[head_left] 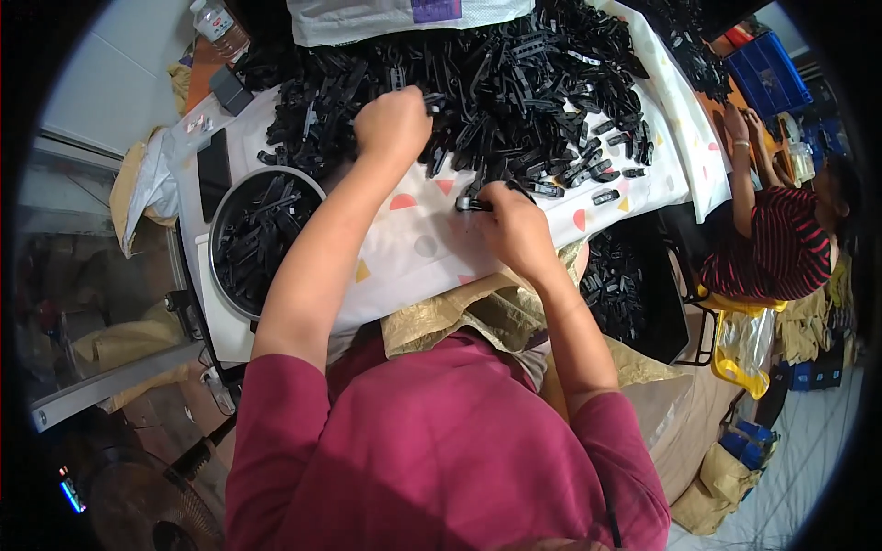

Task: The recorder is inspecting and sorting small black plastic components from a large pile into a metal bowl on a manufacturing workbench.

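A large heap of small black plastic parts (496,83), some with silvery metal bits, covers the far side of the table. My left hand (393,127) reaches into its near left edge with fingers curled down among the pieces. Whatever those fingers hold is hidden behind the hand. Closer to me, my right hand (516,225) is closed on a small black plastic part (473,203) with a silvery round end. That part sticks out to the left of the fingers, just above the patterned tablecloth (404,243).
A round metal bowl (216,248) of black parts stands left, beside a dark phone (214,163). A black bin (634,294) with more parts sits below the table's right edge. A white sack (367,23) lies at the back. Another person (776,225) works at the right.
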The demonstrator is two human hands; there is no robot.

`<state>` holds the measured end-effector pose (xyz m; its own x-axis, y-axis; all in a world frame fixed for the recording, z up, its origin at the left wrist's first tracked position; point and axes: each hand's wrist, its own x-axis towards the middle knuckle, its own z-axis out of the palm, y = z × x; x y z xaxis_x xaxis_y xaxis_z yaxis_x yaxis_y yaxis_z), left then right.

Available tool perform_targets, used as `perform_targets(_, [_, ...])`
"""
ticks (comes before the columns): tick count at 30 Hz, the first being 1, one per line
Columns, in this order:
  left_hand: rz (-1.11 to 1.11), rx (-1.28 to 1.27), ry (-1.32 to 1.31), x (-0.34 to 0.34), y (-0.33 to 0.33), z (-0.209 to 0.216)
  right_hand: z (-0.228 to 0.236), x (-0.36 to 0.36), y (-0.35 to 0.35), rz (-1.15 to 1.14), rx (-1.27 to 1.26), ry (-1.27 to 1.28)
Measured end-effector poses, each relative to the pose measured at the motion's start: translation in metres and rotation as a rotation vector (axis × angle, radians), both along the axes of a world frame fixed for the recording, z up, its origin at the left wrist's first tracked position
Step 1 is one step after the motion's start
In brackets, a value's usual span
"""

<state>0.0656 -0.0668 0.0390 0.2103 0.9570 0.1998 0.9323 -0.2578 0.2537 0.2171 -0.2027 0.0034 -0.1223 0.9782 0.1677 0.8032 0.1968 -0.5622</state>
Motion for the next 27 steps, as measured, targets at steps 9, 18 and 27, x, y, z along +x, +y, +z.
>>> perform_targets(9, [-0.26, -0.507, -1.621, -0.03, -0.08, 0.008, 0.049, -0.05, -0.005, -0.111, 0.223, 1.345])
perform_targets(18, [-0.614, -0.386, -1.431, -0.05, -0.105, 0.03, 0.053, -0.049, -0.024, -0.001, 0.524, 0.744])
perform_targets(27, [-0.561, -0.476, -1.66, -0.06, -0.11, 0.01, 0.075, -0.056, -0.031, 0.019, 0.395, 0.491])
